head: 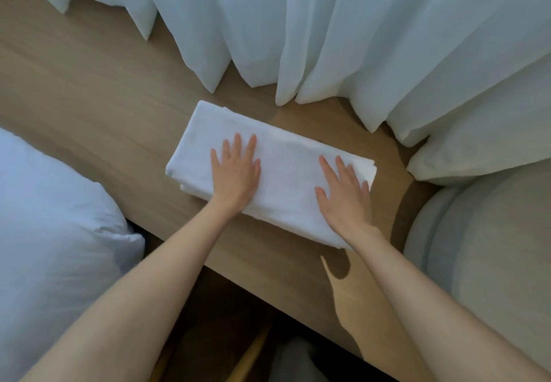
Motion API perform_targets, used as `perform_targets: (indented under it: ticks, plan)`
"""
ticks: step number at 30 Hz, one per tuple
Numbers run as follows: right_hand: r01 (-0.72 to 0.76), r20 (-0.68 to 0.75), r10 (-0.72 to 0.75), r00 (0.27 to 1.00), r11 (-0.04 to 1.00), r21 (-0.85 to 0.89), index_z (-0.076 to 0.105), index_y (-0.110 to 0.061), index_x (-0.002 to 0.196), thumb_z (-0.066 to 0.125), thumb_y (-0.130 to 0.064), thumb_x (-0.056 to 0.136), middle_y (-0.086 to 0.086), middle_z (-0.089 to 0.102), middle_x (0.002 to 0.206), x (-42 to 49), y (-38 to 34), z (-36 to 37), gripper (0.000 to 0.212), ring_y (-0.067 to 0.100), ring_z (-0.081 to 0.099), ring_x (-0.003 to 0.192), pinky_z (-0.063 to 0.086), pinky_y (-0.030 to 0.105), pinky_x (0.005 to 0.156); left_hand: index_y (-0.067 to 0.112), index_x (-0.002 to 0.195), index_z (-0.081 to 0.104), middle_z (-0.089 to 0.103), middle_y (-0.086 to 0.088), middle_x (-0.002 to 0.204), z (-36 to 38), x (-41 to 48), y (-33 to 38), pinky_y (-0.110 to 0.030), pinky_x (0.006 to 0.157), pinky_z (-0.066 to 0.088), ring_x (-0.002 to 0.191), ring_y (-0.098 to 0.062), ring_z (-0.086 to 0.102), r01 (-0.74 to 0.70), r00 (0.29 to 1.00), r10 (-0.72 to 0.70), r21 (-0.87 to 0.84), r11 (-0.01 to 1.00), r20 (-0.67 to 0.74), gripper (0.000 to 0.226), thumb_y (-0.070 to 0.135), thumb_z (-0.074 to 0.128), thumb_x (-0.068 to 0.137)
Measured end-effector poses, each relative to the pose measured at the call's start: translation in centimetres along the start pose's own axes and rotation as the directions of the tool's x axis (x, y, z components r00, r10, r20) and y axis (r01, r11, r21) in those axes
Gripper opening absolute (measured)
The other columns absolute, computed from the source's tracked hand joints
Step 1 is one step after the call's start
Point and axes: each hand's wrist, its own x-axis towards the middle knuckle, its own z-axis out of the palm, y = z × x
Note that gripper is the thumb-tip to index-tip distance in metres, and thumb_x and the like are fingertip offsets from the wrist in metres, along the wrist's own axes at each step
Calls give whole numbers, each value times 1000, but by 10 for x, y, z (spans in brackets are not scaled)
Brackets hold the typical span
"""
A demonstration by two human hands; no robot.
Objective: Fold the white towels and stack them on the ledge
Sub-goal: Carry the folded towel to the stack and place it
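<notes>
A folded white towel (pixel 283 166) lies as a long rectangle on the wooden ledge (pixel 89 107), angled from upper left to lower right. The edge of another folded layer peeks out beneath its left end. My left hand (pixel 237 172) lies flat on the towel's left half, fingers straight and slightly spread. My right hand (pixel 346 193) presses flat on the right half, fingertips near the towel's layered right end.
White curtains (pixel 298 23) hang along the back of the ledge, their hems touching the wood just behind the towel. A white pillow (pixel 53 217) sits at the left. A grey upholstered seat (pixel 492 247) stands at the right, with a pale cushion (pixel 492 149) above it.
</notes>
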Motion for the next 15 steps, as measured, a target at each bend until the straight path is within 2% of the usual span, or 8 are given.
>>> perform_targets:
  ticks: [3,7,15]
  plan:
    - [25,-142,-21,990,999,24,18,-27,152,36,-36,102,-4,14,160,-31,5,-33,54,19,10,147,4,40,119,25,151,19,16,-6,159,-25,-32,30,-49,117,9,147,-28,9,-139,987,141,36,990,-80,50,31,31,103]
    - [49,-273,-27,962,996,74,33,-22,147,40,-30,101,-3,34,153,-77,26,-60,48,17,25,143,14,38,120,25,150,23,16,-5,159,-56,-70,69,-48,117,9,147,-27,10,-227,959,232,50,973,-161,50,28,37,102]
    - [-47,-403,86,911,993,104,38,-24,145,43,-31,100,-4,42,148,-164,88,-95,46,14,37,137,28,36,115,28,150,23,16,-4,159,-95,-150,151,-46,118,6,147,-26,8,-391,896,392,47,919,-207,48,32,33,102]
